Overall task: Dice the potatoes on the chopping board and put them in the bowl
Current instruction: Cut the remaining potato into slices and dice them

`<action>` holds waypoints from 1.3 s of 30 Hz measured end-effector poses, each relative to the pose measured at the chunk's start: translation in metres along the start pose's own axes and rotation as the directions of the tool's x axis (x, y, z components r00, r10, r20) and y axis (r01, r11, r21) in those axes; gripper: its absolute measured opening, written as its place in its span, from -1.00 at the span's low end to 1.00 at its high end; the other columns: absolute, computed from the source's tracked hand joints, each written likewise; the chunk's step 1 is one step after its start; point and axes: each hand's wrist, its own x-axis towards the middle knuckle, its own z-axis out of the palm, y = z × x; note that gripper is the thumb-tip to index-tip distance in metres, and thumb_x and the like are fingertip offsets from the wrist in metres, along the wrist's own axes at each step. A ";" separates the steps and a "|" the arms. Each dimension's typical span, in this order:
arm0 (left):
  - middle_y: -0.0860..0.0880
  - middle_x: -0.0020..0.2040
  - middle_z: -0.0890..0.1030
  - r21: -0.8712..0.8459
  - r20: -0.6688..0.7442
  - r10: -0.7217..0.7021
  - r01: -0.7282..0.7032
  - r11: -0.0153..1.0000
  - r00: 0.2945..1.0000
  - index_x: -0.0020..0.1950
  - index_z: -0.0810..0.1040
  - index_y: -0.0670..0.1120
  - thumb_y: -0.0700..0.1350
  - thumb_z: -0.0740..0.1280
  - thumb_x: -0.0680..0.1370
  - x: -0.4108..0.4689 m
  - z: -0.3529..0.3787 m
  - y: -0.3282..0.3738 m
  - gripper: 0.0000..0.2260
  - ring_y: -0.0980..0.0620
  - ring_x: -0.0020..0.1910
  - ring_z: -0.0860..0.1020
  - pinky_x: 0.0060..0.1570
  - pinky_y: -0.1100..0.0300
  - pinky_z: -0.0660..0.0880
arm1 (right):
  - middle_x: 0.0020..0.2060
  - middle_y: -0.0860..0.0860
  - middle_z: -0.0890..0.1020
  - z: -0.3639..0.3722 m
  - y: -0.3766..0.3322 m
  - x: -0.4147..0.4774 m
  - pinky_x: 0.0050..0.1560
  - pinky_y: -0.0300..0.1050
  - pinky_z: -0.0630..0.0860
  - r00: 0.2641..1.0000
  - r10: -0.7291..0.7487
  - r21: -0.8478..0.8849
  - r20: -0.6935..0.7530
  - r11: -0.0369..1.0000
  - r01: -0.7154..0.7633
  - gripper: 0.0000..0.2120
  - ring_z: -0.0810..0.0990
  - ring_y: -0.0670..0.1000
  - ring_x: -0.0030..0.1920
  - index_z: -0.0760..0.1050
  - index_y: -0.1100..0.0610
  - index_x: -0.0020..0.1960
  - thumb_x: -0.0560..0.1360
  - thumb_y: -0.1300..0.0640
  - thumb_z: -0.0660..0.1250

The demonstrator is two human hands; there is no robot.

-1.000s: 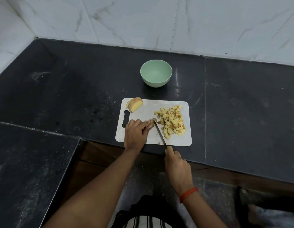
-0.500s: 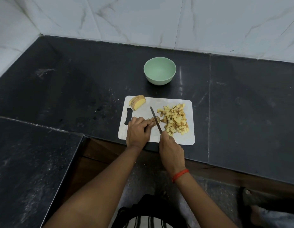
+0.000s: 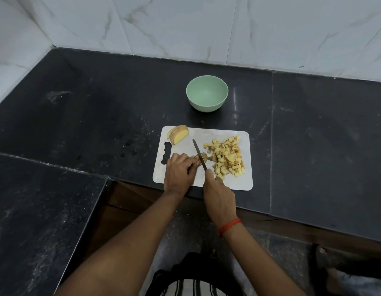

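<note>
A white chopping board lies at the front edge of the black counter. My left hand pins a small potato piece to the board with bent fingers. My right hand grips the handle of a knife, whose blade crosses that piece. A heap of diced potato covers the board's right half. Uncut potato slices rest at the board's far left corner. Beyond the board stands a pale green bowl, with nothing visible inside.
The black stone counter runs left and right, with a lower L-shaped section at my left. White marble tiles form the back wall. A person's foot shows on the floor at lower right.
My right hand has moved forward onto the board, and the knife blade has slid further over the potato piece. My left hand has stayed on the piece.
</note>
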 end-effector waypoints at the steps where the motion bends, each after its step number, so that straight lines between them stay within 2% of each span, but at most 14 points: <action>1: 0.05 -0.17 0.62 -0.001 0.000 0.001 -0.001 1.000 1.000 0.06 0.71 -0.05 -0.02 0.39 0.62 0.000 0.000 0.000 -0.84 0.03 -0.12 0.39 -0.13 0.13 0.29 | -0.36 0.06 0.54 0.001 -0.004 0.005 -0.51 -0.15 0.20 0.999 -0.011 -0.012 -0.030 1.000 0.011 -0.74 0.53 0.16 -0.50 0.29 0.06 0.11 0.55 0.25 0.33; 5: 0.06 -0.16 0.63 0.014 0.007 -0.015 0.015 1.000 1.000 0.06 0.71 -0.03 0.02 0.37 0.63 -0.001 0.000 -0.002 -0.82 0.00 -0.11 0.40 -0.14 0.01 0.41 | -0.33 0.09 0.55 -0.006 -0.009 0.016 -0.46 -0.12 0.19 0.999 -0.048 -0.005 0.011 0.999 0.048 -0.70 0.52 0.18 -0.46 0.18 0.02 0.14 0.58 0.26 0.27; 8: 0.08 -0.13 0.64 0.046 -0.002 -0.033 0.033 0.998 0.999 0.05 0.71 -0.01 0.04 0.39 0.62 -0.001 0.000 -0.001 -0.83 0.00 -0.10 0.40 -0.15 0.02 0.39 | -0.37 0.08 0.56 -0.007 0.001 0.005 -0.57 -0.17 0.15 0.997 -0.068 -0.122 0.023 0.990 0.070 -0.58 0.51 0.11 -0.57 0.25 0.06 0.11 0.44 0.28 0.45; 9: 0.08 -0.13 0.64 0.050 -0.006 -0.030 0.030 0.998 1.000 0.04 0.71 0.00 0.04 0.39 0.61 -0.001 0.000 -0.001 -0.84 0.00 -0.09 0.40 -0.15 0.02 0.38 | -0.34 0.07 0.56 -0.006 0.006 -0.004 -0.57 -0.16 0.17 0.997 -0.068 -0.148 0.035 0.986 0.073 -0.56 0.52 0.11 -0.57 0.25 0.07 0.12 0.44 0.28 0.45; 13: 0.06 -0.14 0.64 0.057 -0.011 -0.039 0.040 0.998 0.999 0.00 0.71 -0.02 0.03 0.40 0.61 0.000 0.001 0.001 -0.85 0.00 -0.10 0.41 -0.15 0.04 0.36 | -0.18 0.06 0.52 -0.009 0.026 -0.039 -0.45 -0.04 0.33 0.986 -0.031 -0.135 0.163 0.989 0.053 -0.73 0.60 0.18 -0.39 0.17 0.04 0.23 0.61 0.20 0.19; 15: 0.06 -0.15 0.64 0.044 -0.018 -0.038 0.039 0.998 0.999 0.01 0.72 -0.02 0.02 0.41 0.60 0.000 0.001 0.000 -0.85 0.00 -0.11 0.42 -0.15 0.05 0.36 | -0.19 0.04 0.50 -0.012 0.034 -0.051 -0.47 -0.05 0.32 0.988 -0.016 -0.126 0.151 0.991 0.035 -0.76 0.58 0.15 -0.40 0.21 0.04 0.24 0.62 0.18 0.18; 17: 0.05 -0.16 0.65 0.035 -0.021 -0.041 0.041 0.999 0.999 0.02 0.73 -0.02 0.02 0.42 0.60 -0.001 0.000 0.001 -0.85 -0.01 -0.11 0.43 -0.16 0.05 0.37 | -0.24 0.01 0.46 -0.014 0.039 -0.051 -0.49 -0.06 0.27 0.990 0.007 -0.132 0.138 0.991 0.011 -0.77 0.57 0.17 -0.42 0.24 0.03 0.16 0.58 0.20 0.24; 21: 0.05 -0.14 0.66 -0.003 -0.054 -0.072 0.072 0.997 0.996 0.06 0.73 -0.05 -0.01 0.40 0.60 -0.004 0.001 -0.001 -0.83 -0.01 -0.08 0.45 -0.10 0.01 0.41 | -0.28 0.02 0.44 -0.015 0.037 -0.040 -0.47 -0.05 0.31 0.992 0.039 -0.064 0.117 0.997 -0.031 -0.81 0.56 0.21 -0.42 0.22 0.02 0.05 0.61 0.19 0.24; 24: 0.06 -0.14 0.67 -0.011 -0.066 -0.082 0.081 0.997 0.994 0.05 0.74 -0.05 -0.03 0.41 0.59 -0.005 0.000 -0.002 -0.85 -0.01 -0.07 0.45 -0.07 0.01 0.40 | -0.20 0.04 0.54 -0.016 0.026 -0.030 -0.40 -0.04 0.35 0.993 0.033 -0.026 0.109 0.999 -0.030 -0.96 0.62 0.21 -0.33 0.29 0.05 0.12 0.68 0.12 0.13; 28: 0.06 -0.15 0.67 -0.005 -0.051 -0.076 0.076 0.997 0.996 0.03 0.73 -0.05 -0.05 0.43 0.58 -0.005 -0.001 0.000 -0.88 0.00 -0.07 0.44 -0.06 0.02 0.39 | -0.10 0.03 0.57 -0.015 0.014 -0.024 -0.30 -0.03 0.37 0.988 0.011 -0.008 0.156 1.000 -0.010 -0.88 0.65 0.19 -0.20 0.27 0.06 0.21 0.71 0.08 0.02; 33: 0.06 -0.17 0.67 0.003 -0.037 -0.051 0.052 0.999 0.998 0.01 0.73 -0.03 -0.02 0.43 0.60 -0.003 -0.001 -0.001 -0.88 -0.01 -0.10 0.43 -0.11 0.04 0.38 | -0.14 0.02 0.56 -0.012 0.015 -0.025 -0.33 -0.03 0.37 0.988 0.017 0.025 0.156 0.999 -0.021 -0.94 0.63 0.18 -0.24 0.23 0.04 0.14 0.71 0.09 0.02; 39: 0.07 -0.14 0.67 0.001 -0.014 -0.055 0.055 0.998 0.998 0.05 0.73 -0.01 0.02 0.41 0.60 -0.002 0.002 -0.003 -0.85 0.00 -0.09 0.42 -0.10 0.04 0.37 | -0.18 0.03 0.57 -0.009 0.014 -0.025 -0.39 -0.06 0.32 0.994 0.007 -0.025 0.105 1.000 -0.005 -0.89 0.62 0.17 -0.31 0.28 0.06 0.21 0.69 0.14 0.10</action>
